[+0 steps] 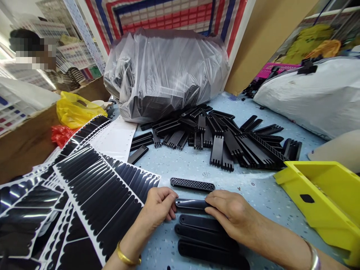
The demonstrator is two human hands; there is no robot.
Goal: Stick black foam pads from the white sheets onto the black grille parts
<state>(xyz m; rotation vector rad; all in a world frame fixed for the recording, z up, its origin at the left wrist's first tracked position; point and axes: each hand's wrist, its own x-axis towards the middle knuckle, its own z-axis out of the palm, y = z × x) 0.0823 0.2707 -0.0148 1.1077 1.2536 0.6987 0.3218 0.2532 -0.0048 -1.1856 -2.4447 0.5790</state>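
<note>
A glossy black plastic strip (pixel 191 204) with rounded ends lies crosswise between my hands. My left hand (pixel 161 204) is closed, thumb and index finger pinched at the strip's left end. My right hand (pixel 229 210) grips the other end, fingers on top and thumb along the near edge. Just beyond is a black strip with a lattice face (pixel 192 184). Nearer to me, several smooth black strips (pixel 206 238) lie in a row, partly hidden by my right hand. Sheets of black adhesive stickers (pixel 98 195) are fanned out beside my left forearm.
Loose black plastic pieces (pixel 219 138) are heaped at the back of the speckled blue table (pixel 157 165). Behind them stands a filled clear plastic bag (pixel 168 75). A yellow bin (pixel 323 202) is at right, near a white sack (pixel 315 95). A person (pixel 66 77) sits at far left.
</note>
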